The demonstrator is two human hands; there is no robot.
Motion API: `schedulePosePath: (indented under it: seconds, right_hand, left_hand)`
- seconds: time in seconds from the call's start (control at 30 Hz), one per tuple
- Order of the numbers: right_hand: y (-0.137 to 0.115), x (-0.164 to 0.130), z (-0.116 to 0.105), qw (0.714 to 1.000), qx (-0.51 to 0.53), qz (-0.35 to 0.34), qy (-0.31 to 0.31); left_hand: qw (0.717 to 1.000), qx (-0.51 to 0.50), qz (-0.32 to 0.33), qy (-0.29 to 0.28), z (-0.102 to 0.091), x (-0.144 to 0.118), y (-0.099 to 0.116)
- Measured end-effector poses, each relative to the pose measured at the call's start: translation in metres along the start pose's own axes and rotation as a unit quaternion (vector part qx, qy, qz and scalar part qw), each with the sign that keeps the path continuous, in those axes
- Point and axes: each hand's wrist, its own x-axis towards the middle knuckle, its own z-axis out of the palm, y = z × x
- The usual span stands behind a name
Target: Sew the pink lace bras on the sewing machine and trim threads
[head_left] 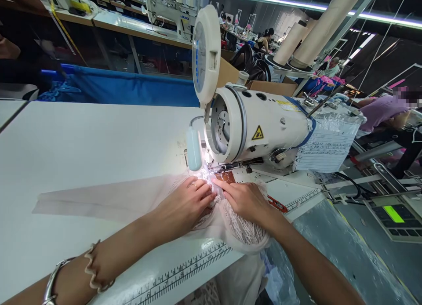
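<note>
Pale pink lace fabric (244, 226) lies bunched under the lit needle area of a white sewing machine (267, 120). My left hand (186, 204) rests on the fabric left of the needle area, its fingers bent and gripping the lace. Opposite it, my right hand (245, 199) pinches the lace, with the index finger reaching close to the presser foot. The needle itself is lost in the glare. A sheer pink panel (105, 197) trails left across the white table (82, 147), and more fabric hangs over its front edge.
A pale blue lamp (194, 149) hangs beside the machine head. Ruler markings (184, 270) run along the table's front edge. A red utility knife (277, 204) lies right of my right hand. A control panel (394, 215) stands farther right. Other people work behind.
</note>
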Motion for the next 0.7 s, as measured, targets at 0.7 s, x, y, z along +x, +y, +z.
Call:
schedulePosePath:
  seconds: [0.7]
  right_hand:
    - [0.013, 0.021, 0.006, 0.998, -0.026, -0.050, 0.041]
  left_hand:
    - [0.999, 0.043, -0.031, -0.008, -0.009, 0.001, -0.005]
